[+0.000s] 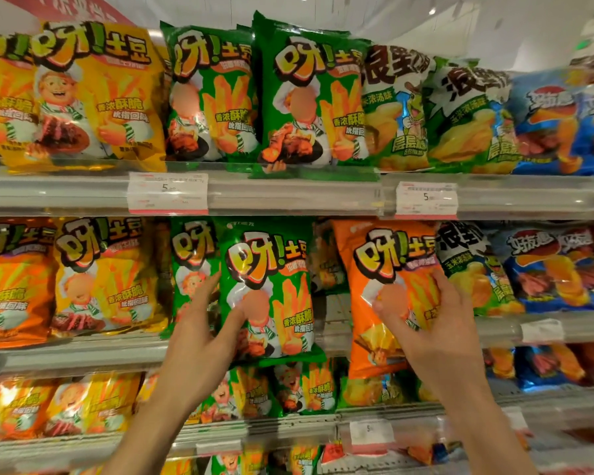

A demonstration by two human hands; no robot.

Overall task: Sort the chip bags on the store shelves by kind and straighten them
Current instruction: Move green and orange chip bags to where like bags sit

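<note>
On the middle shelf a green chip bag (271, 286) stands upright, its lower edge hanging over the shelf lip. My left hand (203, 323) grips its left edge, thumb on the front, fingers behind. To the right, an orange chip bag (384, 269) leans out past the shelf front, and my right hand (426, 317) holds it at its right side, thumb pressed on the front. Behind the green bag stands another green bag (191, 265). A gap of bare shelf back shows between the two held bags.
The top shelf (288, 193) carries yellow bags (93, 97), green bags (309, 97), green-and-white bags (398, 108) and blue bags (556, 125). The middle shelf has orange and yellow bags at the left and blue bags (549, 269) at the right. More bags fill the lower shelves.
</note>
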